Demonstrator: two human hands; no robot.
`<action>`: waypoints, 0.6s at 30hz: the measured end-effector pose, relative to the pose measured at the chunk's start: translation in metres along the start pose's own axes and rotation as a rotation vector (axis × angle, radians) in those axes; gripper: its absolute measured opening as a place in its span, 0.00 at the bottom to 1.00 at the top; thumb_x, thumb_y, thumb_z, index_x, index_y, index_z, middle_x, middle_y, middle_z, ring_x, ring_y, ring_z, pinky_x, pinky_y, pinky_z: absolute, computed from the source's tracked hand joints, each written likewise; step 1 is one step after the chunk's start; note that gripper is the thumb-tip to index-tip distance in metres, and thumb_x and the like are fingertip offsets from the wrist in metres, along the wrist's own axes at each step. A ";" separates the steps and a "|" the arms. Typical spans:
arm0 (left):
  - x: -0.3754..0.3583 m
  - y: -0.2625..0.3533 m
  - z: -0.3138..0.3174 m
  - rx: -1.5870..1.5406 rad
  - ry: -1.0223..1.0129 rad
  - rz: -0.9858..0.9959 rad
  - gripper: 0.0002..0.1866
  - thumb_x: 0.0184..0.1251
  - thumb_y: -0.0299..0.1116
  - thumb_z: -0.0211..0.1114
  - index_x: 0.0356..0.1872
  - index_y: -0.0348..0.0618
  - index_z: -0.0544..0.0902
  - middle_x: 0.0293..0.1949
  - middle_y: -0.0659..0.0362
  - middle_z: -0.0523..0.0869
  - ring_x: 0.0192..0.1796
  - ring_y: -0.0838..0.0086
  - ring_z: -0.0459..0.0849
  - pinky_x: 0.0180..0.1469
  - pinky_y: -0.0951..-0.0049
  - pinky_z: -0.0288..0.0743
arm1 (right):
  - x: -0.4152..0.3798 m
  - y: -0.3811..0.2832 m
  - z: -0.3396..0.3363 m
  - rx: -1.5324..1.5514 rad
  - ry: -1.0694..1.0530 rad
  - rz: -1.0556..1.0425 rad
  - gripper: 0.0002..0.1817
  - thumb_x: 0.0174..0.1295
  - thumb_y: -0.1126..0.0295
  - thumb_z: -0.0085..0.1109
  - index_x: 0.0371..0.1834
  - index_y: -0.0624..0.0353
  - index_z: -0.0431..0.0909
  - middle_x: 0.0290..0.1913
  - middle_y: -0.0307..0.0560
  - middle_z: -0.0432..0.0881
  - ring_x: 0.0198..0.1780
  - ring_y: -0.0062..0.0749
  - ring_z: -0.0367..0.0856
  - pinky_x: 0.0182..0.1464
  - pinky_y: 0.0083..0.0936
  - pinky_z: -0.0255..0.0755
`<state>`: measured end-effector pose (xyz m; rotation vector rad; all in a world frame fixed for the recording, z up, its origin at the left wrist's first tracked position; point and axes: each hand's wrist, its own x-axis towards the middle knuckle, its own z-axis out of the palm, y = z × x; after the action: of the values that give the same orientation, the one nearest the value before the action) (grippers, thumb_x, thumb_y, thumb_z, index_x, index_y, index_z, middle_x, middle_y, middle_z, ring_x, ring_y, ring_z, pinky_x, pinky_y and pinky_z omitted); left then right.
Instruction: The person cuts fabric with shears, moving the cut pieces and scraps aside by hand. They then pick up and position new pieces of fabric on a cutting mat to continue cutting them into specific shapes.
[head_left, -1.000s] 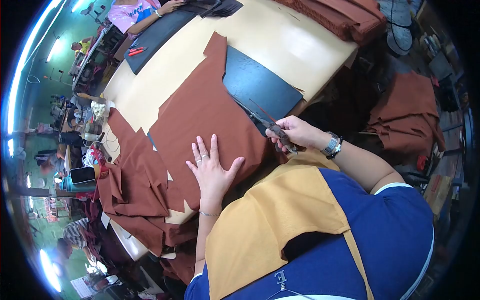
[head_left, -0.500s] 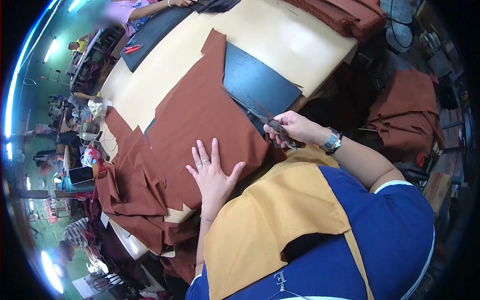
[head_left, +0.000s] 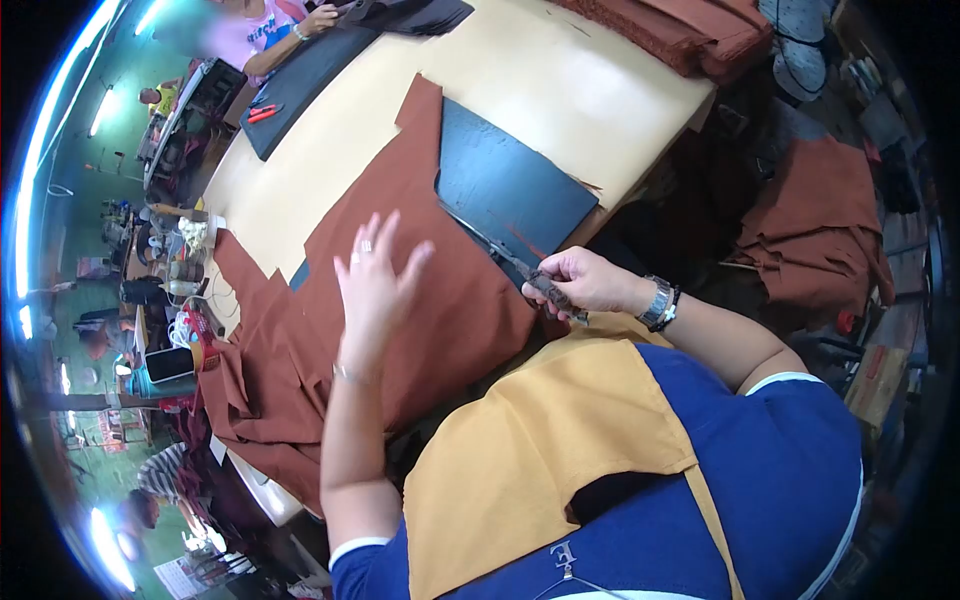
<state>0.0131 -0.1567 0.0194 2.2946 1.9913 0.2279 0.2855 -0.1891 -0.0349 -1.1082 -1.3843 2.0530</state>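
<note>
Reddish-brown cloth or leather (head_left: 400,300) lies spread in layers over the pale table (head_left: 540,60) and partly over a dark blue board (head_left: 510,165). My left hand (head_left: 375,280) is over the middle of this brown sheet, fingers spread, holding nothing; it looks lifted off the surface. My right hand (head_left: 590,282) grips dark-handled scissors (head_left: 500,252) at the sheet's right edge. The blades point up and left along that edge, over the board. A thin brown strip stands beside the blades.
A stack of brown material (head_left: 690,35) sits at the table's far right. More brown pieces (head_left: 815,225) hang to the right. Red-handled scissors (head_left: 263,113) rest on another dark board (head_left: 310,85). A phone (head_left: 170,365) is at left. A co-worker's hand (head_left: 320,18) touches dark pieces.
My left hand has risen from the brown sheet and moved up and left. My right hand and the scissors have shifted slightly down. The co-worker's arm has come further into view.
</note>
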 end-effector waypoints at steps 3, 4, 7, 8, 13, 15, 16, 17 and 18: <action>0.099 -0.003 0.016 -0.036 0.072 0.099 0.35 0.65 0.60 0.56 0.67 0.48 0.68 0.66 0.52 0.70 0.69 0.58 0.66 0.69 0.52 0.56 | 0.002 0.005 -0.002 -0.010 0.005 -0.027 0.18 0.62 0.55 0.63 0.27 0.59 0.79 0.21 0.34 0.77 0.23 0.15 0.76 0.26 0.15 0.70; 0.130 0.001 0.025 -0.043 0.087 0.109 0.37 0.64 0.60 0.57 0.67 0.47 0.68 0.66 0.52 0.71 0.69 0.58 0.67 0.68 0.55 0.58 | 0.000 0.001 -0.002 -0.031 -0.012 -0.007 0.13 0.65 0.61 0.59 0.31 0.61 0.80 0.24 0.33 0.78 0.25 0.13 0.76 0.27 0.14 0.71; 0.205 0.007 0.058 -0.137 0.064 0.106 0.41 0.59 0.61 0.61 0.67 0.46 0.67 0.65 0.51 0.72 0.67 0.59 0.70 0.66 0.57 0.62 | -0.002 -0.001 0.001 -0.006 -0.001 0.034 0.10 0.67 0.66 0.57 0.35 0.62 0.81 0.26 0.32 0.78 0.26 0.12 0.75 0.29 0.14 0.72; 0.215 0.015 0.060 -0.181 0.043 0.097 0.42 0.57 0.62 0.62 0.68 0.46 0.67 0.65 0.51 0.72 0.67 0.59 0.70 0.65 0.56 0.63 | -0.004 -0.002 0.004 0.035 0.019 0.022 0.14 0.65 0.60 0.60 0.30 0.60 0.79 0.23 0.32 0.75 0.24 0.12 0.73 0.26 0.15 0.68; 0.244 0.017 0.068 -0.152 0.032 0.082 0.35 0.53 0.52 0.70 0.58 0.40 0.76 0.52 0.50 0.82 0.54 0.63 0.81 0.57 0.67 0.71 | -0.006 -0.005 0.003 0.076 0.013 0.023 0.17 0.63 0.56 0.62 0.27 0.59 0.78 0.19 0.30 0.72 0.21 0.12 0.69 0.23 0.15 0.64; 0.259 0.002 0.066 -0.247 -0.104 0.071 0.27 0.55 0.47 0.70 0.52 0.38 0.81 0.43 0.53 0.87 0.45 0.68 0.85 0.51 0.72 0.75 | -0.006 -0.004 0.003 0.079 0.015 0.017 0.17 0.63 0.57 0.62 0.26 0.59 0.78 0.19 0.31 0.72 0.21 0.13 0.69 0.23 0.15 0.63; 0.276 -0.018 0.083 -0.498 -0.170 0.092 0.19 0.54 0.43 0.69 0.44 0.43 0.85 0.38 0.57 0.88 0.42 0.68 0.86 0.50 0.70 0.75 | -0.006 -0.007 0.003 0.087 0.014 0.016 0.17 0.63 0.57 0.62 0.26 0.59 0.78 0.19 0.31 0.72 0.20 0.13 0.69 0.22 0.15 0.63; 0.270 -0.015 0.074 -0.737 -0.170 0.146 0.15 0.56 0.38 0.69 0.42 0.41 0.84 0.33 0.61 0.86 0.34 0.76 0.83 0.40 0.78 0.74 | -0.006 -0.008 0.003 0.092 0.014 0.013 0.17 0.63 0.57 0.62 0.25 0.59 0.77 0.19 0.32 0.72 0.20 0.13 0.69 0.22 0.15 0.62; 0.263 -0.011 0.056 -0.969 -0.217 0.123 0.12 0.58 0.35 0.67 0.41 0.42 0.83 0.32 0.63 0.85 0.33 0.79 0.81 0.39 0.79 0.73 | -0.005 -0.001 0.002 0.105 0.012 0.041 0.17 0.63 0.57 0.63 0.24 0.59 0.77 0.19 0.32 0.72 0.20 0.13 0.69 0.22 0.16 0.62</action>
<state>0.0477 0.1065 -0.0238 1.6881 1.2065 0.7237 0.2869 -0.1927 -0.0317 -1.1116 -1.2420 2.1183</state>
